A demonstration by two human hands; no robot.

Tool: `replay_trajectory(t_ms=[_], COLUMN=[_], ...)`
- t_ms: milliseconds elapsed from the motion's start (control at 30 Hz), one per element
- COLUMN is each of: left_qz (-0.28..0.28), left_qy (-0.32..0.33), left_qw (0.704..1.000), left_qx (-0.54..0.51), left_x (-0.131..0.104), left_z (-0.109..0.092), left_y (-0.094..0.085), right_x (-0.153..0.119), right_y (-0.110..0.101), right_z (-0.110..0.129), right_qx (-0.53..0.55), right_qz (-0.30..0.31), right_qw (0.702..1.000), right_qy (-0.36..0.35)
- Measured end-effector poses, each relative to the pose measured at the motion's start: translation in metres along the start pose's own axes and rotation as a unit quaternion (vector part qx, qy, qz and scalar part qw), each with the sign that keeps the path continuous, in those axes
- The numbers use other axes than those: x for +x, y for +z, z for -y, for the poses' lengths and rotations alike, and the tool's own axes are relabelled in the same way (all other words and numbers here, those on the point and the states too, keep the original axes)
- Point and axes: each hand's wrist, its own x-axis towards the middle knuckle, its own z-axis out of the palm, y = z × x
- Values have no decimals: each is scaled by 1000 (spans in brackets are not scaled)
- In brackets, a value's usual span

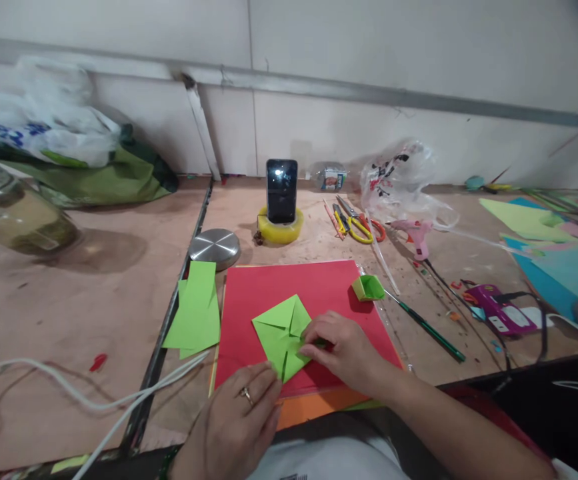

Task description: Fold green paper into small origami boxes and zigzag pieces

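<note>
A green paper square [281, 327] with folded-in flaps lies tilted on a red sheet [249, 283]. My left hand [241, 417], with a ring on one finger, rests its fingertips on the paper's lower left edge, fingers close together. At the right edge, my right hand [341, 350] has thumb and fingers pinched on a flap of the same paper. A small open green paper box [369, 288] sits at the red sheet's upper right. Green paper strips [196, 317] lie to the left of the red sheet.
A phone [282, 190] stands in a yellow tape roll [279, 230] behind a round metal lid [215, 247]. Scissors [359, 227], a pink glue gun [416, 237] and a green-handled tool [433, 333] lie right. A glass jar [23, 217] and white cables [113, 403] are left.
</note>
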Motion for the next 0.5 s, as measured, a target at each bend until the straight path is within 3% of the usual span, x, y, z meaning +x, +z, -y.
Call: replay_trajectory(t_ms=[167,500], left_qz=[7,38], left_qy=[-22,3], left_qw=[1000,999], left_qx=[-9,-3], left_x=[1,2], left_z=[1,1], left_y=[0,2], right_x=[-3,-3], right_y=[6,8], right_z=[-5,-7], right_qx=[-27,-32], right_qz=[-25,-17], right_qw=[999,999], right_qy=[-7,1])
